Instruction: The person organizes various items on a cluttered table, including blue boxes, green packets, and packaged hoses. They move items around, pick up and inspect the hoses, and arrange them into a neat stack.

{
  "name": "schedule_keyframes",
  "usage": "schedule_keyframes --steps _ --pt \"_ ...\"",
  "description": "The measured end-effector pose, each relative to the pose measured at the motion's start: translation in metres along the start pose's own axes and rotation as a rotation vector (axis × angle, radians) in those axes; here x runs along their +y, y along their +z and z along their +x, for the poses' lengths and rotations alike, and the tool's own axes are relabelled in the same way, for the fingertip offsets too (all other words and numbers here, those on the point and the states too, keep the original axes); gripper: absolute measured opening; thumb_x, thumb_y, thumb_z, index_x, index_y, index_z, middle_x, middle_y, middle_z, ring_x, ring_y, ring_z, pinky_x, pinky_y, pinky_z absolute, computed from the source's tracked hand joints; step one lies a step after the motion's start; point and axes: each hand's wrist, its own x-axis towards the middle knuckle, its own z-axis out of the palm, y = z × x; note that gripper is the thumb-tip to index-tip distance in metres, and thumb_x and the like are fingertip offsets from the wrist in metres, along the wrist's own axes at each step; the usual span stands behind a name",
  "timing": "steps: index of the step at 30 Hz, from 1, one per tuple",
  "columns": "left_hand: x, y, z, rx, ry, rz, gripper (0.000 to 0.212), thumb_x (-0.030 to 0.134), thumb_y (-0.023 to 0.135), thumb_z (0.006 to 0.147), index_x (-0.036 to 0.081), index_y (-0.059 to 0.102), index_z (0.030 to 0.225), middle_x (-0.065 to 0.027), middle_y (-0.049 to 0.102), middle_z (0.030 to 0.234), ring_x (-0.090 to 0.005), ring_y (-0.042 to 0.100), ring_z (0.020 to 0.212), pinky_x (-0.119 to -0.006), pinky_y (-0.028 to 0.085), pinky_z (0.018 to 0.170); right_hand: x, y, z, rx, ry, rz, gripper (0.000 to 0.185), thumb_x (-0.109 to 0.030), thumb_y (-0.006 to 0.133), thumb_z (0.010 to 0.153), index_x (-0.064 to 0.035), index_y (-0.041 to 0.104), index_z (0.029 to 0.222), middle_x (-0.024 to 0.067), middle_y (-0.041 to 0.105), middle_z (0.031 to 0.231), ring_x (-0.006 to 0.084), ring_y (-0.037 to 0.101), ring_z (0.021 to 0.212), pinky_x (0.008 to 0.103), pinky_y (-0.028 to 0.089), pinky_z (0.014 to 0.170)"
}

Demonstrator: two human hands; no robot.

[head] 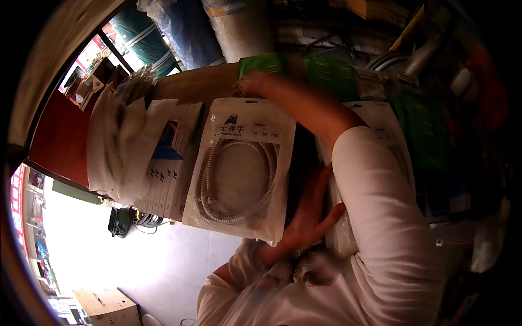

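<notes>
A white plastic pouch [253, 116] with a clear window lies in front of me. Through the window shows a coiled corrugated flexible hose [204, 179]. My right arm reaches across above the pouch, and my right hand [253, 83] is at its top edge, beside a green packet [263, 63]. That hand is blurred, and its grip is unclear. My left hand [304, 224] is low, past the pouch's right edge, thumb and fingers apart. Its fingertips come near a second white pouch [381, 122], which my right sleeve partly covers.
Left of the pouch are white boxes [163, 183] with handwritten marks and crumpled white packaging [118, 150]. More green packets [332, 77] lie at the back and right. Wrapped rolls [142, 40] stand behind the wooden tabletop [191, 83]. A cable coil [149, 220] is on the floor.
</notes>
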Motion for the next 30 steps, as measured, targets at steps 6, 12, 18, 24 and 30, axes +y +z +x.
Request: schedule_keyframes --steps 6,12,18,24,30 --pt "-0.002 -0.002 -0.001 0.006 -0.018 -0.022 0.074 0.029 0.057 0.094 -0.006 0.020 0.148 -0.0341 0.025 0.149 -0.0472 0.026 0.139 -0.049 0.021 0.115 -0.004 -0.001 0.007 0.047 0.108 0.171 0.038 -0.036 0.052 0.093 -0.0263 0.059 0.128 0.0029 0.051 0.142 0.0257 0.053 0.124 0.0394 0.045 0.103" --pt "-0.007 0.001 -0.006 0.036 -0.040 0.012 0.075 0.029 0.057 0.094 -0.005 0.019 0.149 -0.0337 0.026 0.149 -0.0464 0.026 0.139 -0.048 0.022 0.115 -0.019 -0.019 -0.005 -0.013 0.195 0.028 0.045 -0.055 0.046 0.093 -0.0340 0.057 0.131 0.0024 0.051 0.141 0.0269 0.055 0.121 0.0408 0.046 0.100" --pt "0.003 -0.003 0.002 -0.007 -0.043 -0.019 0.074 0.029 0.057 0.094 -0.004 0.019 0.149 -0.0330 0.026 0.149 -0.0463 0.027 0.139 -0.048 0.023 0.115 0.001 -0.003 -0.020 -0.045 0.329 0.047 0.055 -0.064 0.047 0.090 -0.0363 0.051 0.137 0.0010 0.048 0.144 0.0265 0.051 0.126 0.0437 0.043 0.103" --pt "-0.005 0.000 -0.002 -0.003 -0.073 -0.025 0.077 0.028 0.058 0.094 -0.004 0.017 0.150 -0.0327 0.027 0.149 -0.0461 0.029 0.138 -0.047 0.023 0.114 -0.012 -0.018 -0.035 -0.104 0.274 0.234 0.060 -0.061 0.048 0.091 -0.0299 0.046 0.142 0.0049 0.041 0.150 0.0291 0.046 0.131 0.0431 0.039 0.108" --pt "-0.002 0.001 0.001 0.011 -0.051 -0.017 0.075 0.024 0.060 0.093 -0.004 0.020 0.150 -0.0283 0.029 0.151 -0.0415 0.029 0.140 -0.043 0.024 0.115 0.009 -0.006 -0.050 0.126 0.221 0.461 0.070 -0.052 0.061 0.087 -0.0170 0.045 0.145 0.0172 0.037 0.152 0.0355 0.040 0.136 0.0450 0.038 0.109"
